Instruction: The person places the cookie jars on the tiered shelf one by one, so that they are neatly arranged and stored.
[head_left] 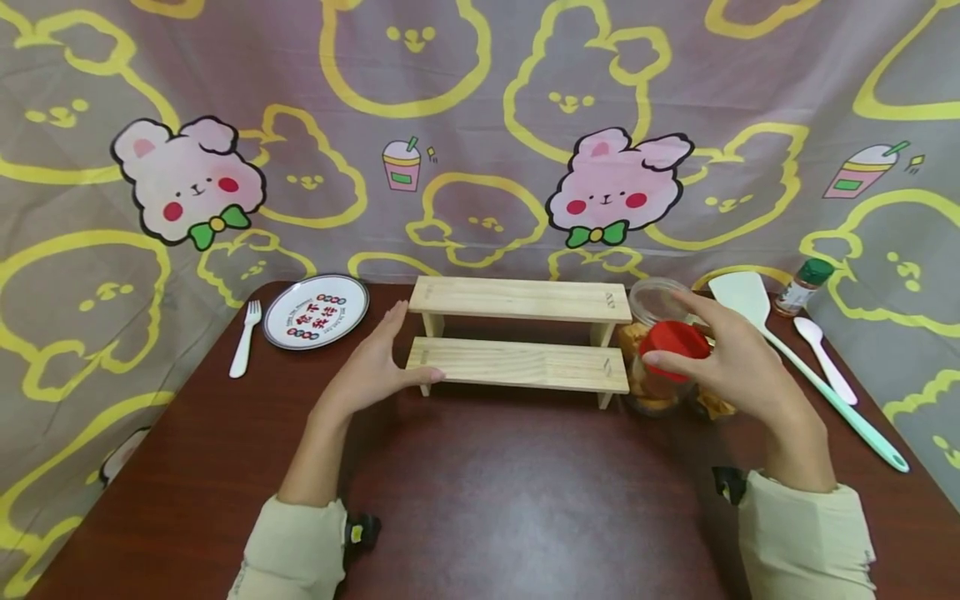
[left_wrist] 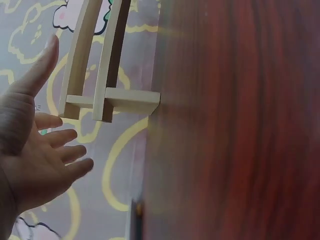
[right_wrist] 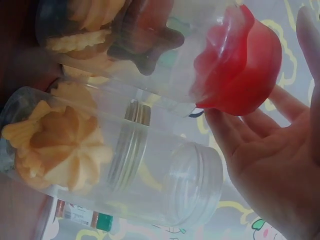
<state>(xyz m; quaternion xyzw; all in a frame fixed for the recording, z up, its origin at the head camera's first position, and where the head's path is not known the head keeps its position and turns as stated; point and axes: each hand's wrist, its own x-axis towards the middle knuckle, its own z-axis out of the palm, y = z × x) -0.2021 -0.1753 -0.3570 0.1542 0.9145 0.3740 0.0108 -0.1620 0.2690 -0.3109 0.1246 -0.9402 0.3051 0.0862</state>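
A two-tier light wooden stand (head_left: 517,362) is at the middle of the table. My left hand (head_left: 367,371) is beside its left end, thumb and fingers spread, the thumb tip overlapping the lower step. In the left wrist view the fingers are extended with nothing in the palm. Right of the stand, clear jars hold biscuits (right_wrist: 75,147); one has a red lid (head_left: 673,348). My right hand (head_left: 738,358) is spread around that lid, thumb on the near side and fingers beyond. In the right wrist view the thumb stands apart from the red lid.
A white plate (head_left: 281,321) with red print and a white fork (head_left: 243,340) lie at the left. A pale green spatula (head_left: 832,383), a white spoon (head_left: 825,358) and a green-capped spice bottle (head_left: 798,292) are at the right. A patterned curtain (head_left: 480,150) hangs behind.
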